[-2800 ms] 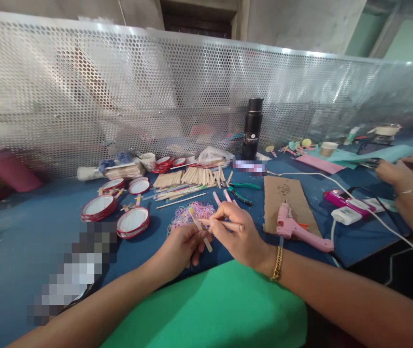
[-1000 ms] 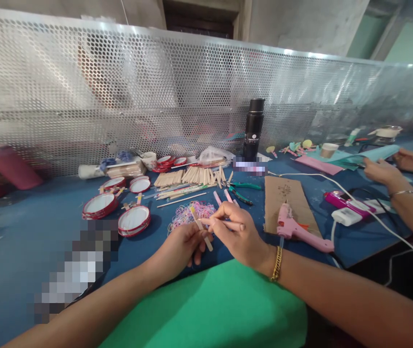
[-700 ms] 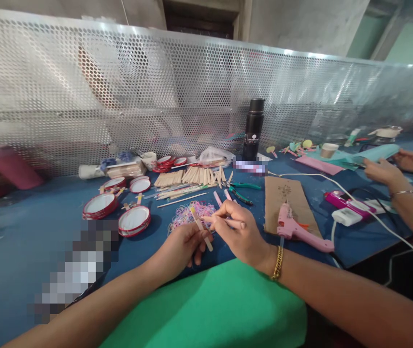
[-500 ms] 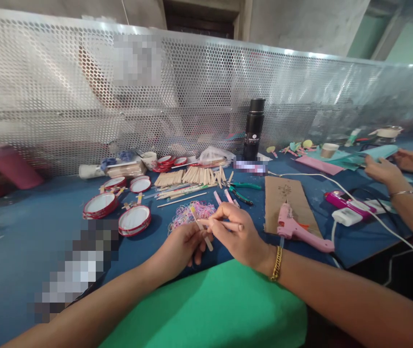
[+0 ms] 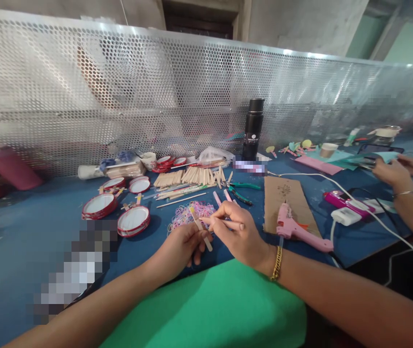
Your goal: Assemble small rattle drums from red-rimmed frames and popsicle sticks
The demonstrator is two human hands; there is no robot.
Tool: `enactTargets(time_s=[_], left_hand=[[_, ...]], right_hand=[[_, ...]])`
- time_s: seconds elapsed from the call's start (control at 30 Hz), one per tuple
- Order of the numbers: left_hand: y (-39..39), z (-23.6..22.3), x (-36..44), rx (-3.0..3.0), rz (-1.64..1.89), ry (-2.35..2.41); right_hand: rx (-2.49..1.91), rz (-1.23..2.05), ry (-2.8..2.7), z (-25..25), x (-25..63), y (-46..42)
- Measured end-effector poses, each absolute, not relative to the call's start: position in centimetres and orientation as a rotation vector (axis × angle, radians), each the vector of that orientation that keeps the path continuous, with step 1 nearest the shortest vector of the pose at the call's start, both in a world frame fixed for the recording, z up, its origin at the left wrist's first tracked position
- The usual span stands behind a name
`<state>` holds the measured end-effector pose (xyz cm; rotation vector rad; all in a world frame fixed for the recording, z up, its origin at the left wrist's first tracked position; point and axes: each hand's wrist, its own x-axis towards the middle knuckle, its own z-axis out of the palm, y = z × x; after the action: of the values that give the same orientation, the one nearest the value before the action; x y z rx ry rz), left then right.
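My left hand (image 5: 182, 244) is closed, pinching a flat wooden craft stick (image 5: 206, 240) that slants across the fingers and has a yellow patch at its upper end. A slim pink pen (image 5: 233, 224) lies in the grip of my right hand (image 5: 240, 239), its tip at the middle of the stick; whether it touches, I cannot tell. Just behind the hands is a heap of colourful rubber bands (image 5: 188, 212). Two pink pens (image 5: 218, 197) lie beyond my right hand. Green fabric (image 5: 220, 304) covers the area below my wrists.
Round red-rimmed lids (image 5: 134, 218) sit at left, near wooden sticks (image 5: 202, 175). Green-handled pliers (image 5: 240, 193), a black flask (image 5: 254, 128) and a pink glue gun (image 5: 293, 227) on cardboard (image 5: 271, 203) stand behind and right. A co-worker's hands (image 5: 392, 174) hold teal paper.
The pen tip has shifted slightly over the stick, while my left hand stays nearly still. At right, the co-worker's hands and the teal paper have moved.
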<state>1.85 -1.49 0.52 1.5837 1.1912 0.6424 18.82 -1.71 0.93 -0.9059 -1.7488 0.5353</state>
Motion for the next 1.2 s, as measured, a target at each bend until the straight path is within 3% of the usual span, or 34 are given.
enactTargets(time_s=[1.2], left_hand=[[-1.54,0.43,1.84,1.603,0.629,1.182]], right_hand=[[-0.896,0.498,-1.766,1.00,18.83,-1.70]])
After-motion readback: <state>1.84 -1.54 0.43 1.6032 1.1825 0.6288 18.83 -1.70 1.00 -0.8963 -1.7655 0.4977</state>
